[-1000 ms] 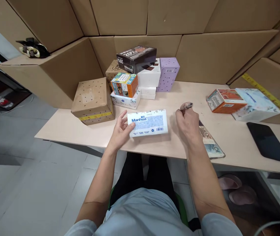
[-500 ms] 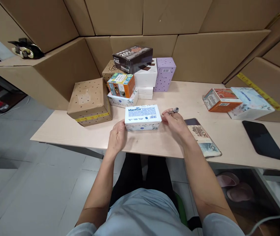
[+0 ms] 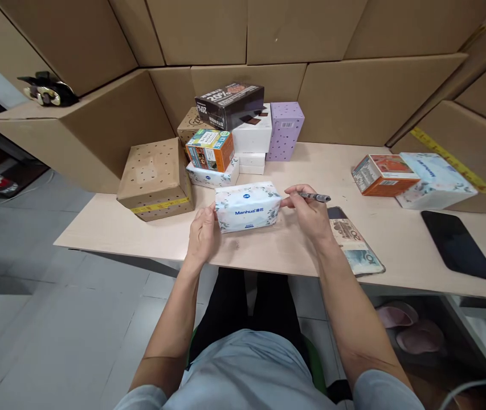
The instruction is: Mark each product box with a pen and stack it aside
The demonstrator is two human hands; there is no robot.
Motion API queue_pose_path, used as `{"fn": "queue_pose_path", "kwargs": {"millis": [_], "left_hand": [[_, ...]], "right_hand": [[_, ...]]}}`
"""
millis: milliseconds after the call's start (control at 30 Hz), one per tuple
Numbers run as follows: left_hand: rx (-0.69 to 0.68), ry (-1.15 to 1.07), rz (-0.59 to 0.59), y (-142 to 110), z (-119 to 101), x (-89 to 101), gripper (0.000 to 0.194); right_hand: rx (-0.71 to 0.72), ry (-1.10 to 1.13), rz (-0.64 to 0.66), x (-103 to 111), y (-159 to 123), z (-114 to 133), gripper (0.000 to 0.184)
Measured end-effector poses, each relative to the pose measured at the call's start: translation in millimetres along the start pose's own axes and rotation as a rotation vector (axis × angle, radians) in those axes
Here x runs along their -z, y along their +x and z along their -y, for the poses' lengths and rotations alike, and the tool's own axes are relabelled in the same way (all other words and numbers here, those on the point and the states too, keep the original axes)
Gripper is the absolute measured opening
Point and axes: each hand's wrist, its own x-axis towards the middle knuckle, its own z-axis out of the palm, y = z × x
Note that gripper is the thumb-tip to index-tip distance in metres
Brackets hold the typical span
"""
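Observation:
A white and pale-blue tissue pack point(image 3: 249, 219), marked "Manhua", has its floral face turned up toward me near the table's front edge. My left hand point(image 3: 203, 233) grips its left end, thumb and fingers closed around the corner. At the other end, my right hand point(image 3: 311, 216) has a grey pen point(image 3: 317, 197) held in its fingers, the tip pointing right. A fingertip of that hand touches the pack's right edge. Just right of my right wrist lies a flat notebook-like item point(image 3: 354, 245) with a banknote print, partly behind my forearm.
Behind the pack stand a perforated cardboard box point(image 3: 155, 176), an orange box point(image 3: 211, 151), a black box point(image 3: 229, 105) on white boxes, and a purple box point(image 3: 284, 131). Toward the right are another orange box point(image 3: 386, 175), a second tissue pack point(image 3: 435, 176) and a black phone point(image 3: 458, 245). Cardboard walls surround the table.
The tissue pack has been rolled over, from its text and barcode side to its floral "Manhua" face. My right hand has moved slightly right, the pen with it.

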Motion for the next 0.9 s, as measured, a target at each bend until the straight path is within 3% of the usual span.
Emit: {"fn": "queue_pose_path", "kwargs": {"millis": [267,467,667,767,900], "left_hand": [[-0.033,0.001,-0.068,-4,17,-11.0,0.061],[-0.057,-0.134,-0.03,0,21,-17.6,0.072],[-0.204,0.045,0.083,-2,17,-24.6,0.062],[-0.263,0.131,0.044,-3,14,-26.9,0.054],[-0.426,0.22,-0.098,-4,8,-33.4,0.042]], "right_hand": [[-0.03,-0.021,-0.019,-1,-1,-2,0.02],[0.001,0.113,-0.11,-5,0,3,0.044],[-0.077,0.158,-0.096,-4,1,4,0.048],[-0.034,0.151,-0.197,0,3,6,0.05],[0.128,0.226,-0.422,4,6,19,0.05]]}}
